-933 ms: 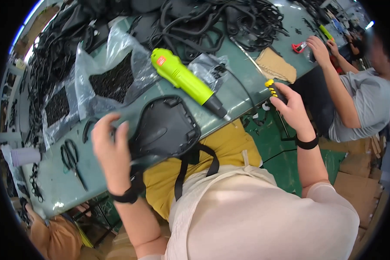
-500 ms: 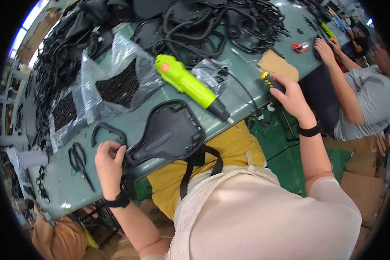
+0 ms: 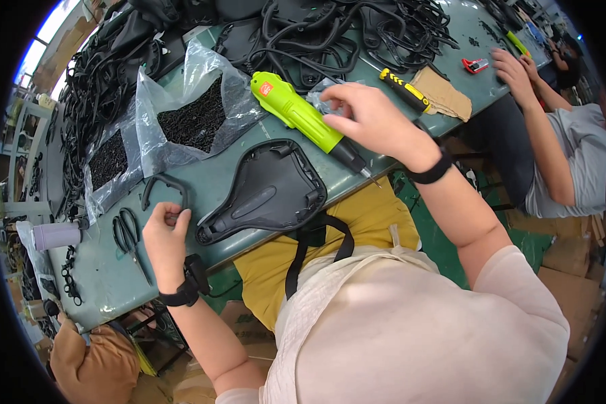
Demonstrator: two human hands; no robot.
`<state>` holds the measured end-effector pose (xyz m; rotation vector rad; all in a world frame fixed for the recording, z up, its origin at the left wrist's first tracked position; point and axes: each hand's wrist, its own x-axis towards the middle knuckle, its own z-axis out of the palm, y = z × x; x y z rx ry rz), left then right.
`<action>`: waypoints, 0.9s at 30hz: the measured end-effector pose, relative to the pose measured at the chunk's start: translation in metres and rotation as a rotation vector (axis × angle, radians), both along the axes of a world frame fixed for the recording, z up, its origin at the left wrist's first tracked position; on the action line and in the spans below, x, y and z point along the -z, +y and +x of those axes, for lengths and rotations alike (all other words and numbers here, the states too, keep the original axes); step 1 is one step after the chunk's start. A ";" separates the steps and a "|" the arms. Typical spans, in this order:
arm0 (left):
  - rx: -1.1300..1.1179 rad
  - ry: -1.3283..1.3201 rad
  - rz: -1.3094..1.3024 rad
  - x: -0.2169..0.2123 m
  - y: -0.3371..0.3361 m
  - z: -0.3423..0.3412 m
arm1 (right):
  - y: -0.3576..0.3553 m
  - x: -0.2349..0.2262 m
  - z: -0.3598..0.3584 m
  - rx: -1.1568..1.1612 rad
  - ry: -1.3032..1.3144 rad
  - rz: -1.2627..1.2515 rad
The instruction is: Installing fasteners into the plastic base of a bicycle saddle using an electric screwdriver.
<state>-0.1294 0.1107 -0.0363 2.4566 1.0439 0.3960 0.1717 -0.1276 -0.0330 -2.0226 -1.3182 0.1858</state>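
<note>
My left hand [image 3: 165,236] is at the table's near side, thumb and fingers closed in a pinch beside the end of a curved black strip [image 3: 156,183]. What sits between the fingertips is hard to make out. To its right lies a black bicycle saddle [image 3: 262,195], hollow underside up, narrow nose toward the hand. Beyond the saddle rests a lime-green electric screwdriver [image 3: 296,114], its bit pointing toward me. My right hand [image 3: 374,121] reaches over that tool with fingers apart and curved, holding nothing. A yellow-and-black hand screwdriver [image 3: 405,89] lies farther right, partly on brown cardboard [image 3: 444,97].
Clear plastic bags [image 3: 148,121] of small black parts lie open at left. Black scissors [image 3: 129,239] and a lilac cup [image 3: 55,236] stand near the left edge. Black saddles and loops [image 3: 303,40] are heaped at the back. A co-worker's hands [image 3: 515,74] are at right, near a red cutter [image 3: 475,65].
My right hand has let go of the hand screwdriver, now lying on the table, and moved left over the electric screwdriver. My left hand stays pinched near the curved strip. The view shifted slightly.
</note>
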 end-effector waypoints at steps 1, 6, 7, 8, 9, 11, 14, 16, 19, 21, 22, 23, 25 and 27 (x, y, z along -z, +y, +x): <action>-0.028 -0.056 -0.012 -0.003 0.000 0.000 | 0.008 0.001 -0.001 0.013 -0.025 -0.032; -0.086 -0.217 -0.078 -0.047 -0.047 0.009 | 0.033 0.001 -0.006 0.030 -0.047 -0.194; 0.034 -0.281 0.014 -0.055 -0.066 0.015 | 0.037 -0.005 -0.009 0.035 -0.044 -0.275; 0.160 -0.349 0.104 -0.059 -0.084 0.025 | 0.038 -0.007 -0.007 0.046 -0.033 -0.322; 0.279 -0.372 0.084 -0.061 -0.098 0.034 | 0.041 -0.006 -0.006 0.048 -0.035 -0.325; 0.472 -0.340 0.046 -0.049 -0.111 0.046 | 0.044 0.000 -0.002 0.044 -0.071 -0.353; 0.564 -0.309 -0.006 -0.030 -0.122 0.055 | 0.046 0.004 -0.003 0.027 -0.041 -0.255; 0.625 -0.226 -0.016 -0.025 -0.126 0.057 | 0.037 0.001 -0.006 0.043 0.033 -0.159; 0.636 -0.243 -0.013 -0.026 -0.128 0.064 | 0.017 -0.007 0.001 0.030 0.355 0.053; 0.653 -0.229 -0.021 -0.026 -0.126 0.067 | -0.005 -0.019 -0.003 0.045 0.652 0.223; 0.674 -0.217 -0.028 -0.027 -0.125 0.068 | -0.016 -0.025 -0.004 0.059 0.670 0.322; 0.676 -0.217 -0.030 -0.029 -0.125 0.071 | -0.028 -0.031 -0.004 0.078 0.688 0.424; 0.684 -0.153 -0.079 -0.032 -0.125 0.073 | -0.046 -0.038 -0.004 0.119 0.654 0.582; 0.685 -0.129 -0.132 -0.035 -0.126 0.079 | -0.060 -0.042 -0.004 0.184 0.629 0.732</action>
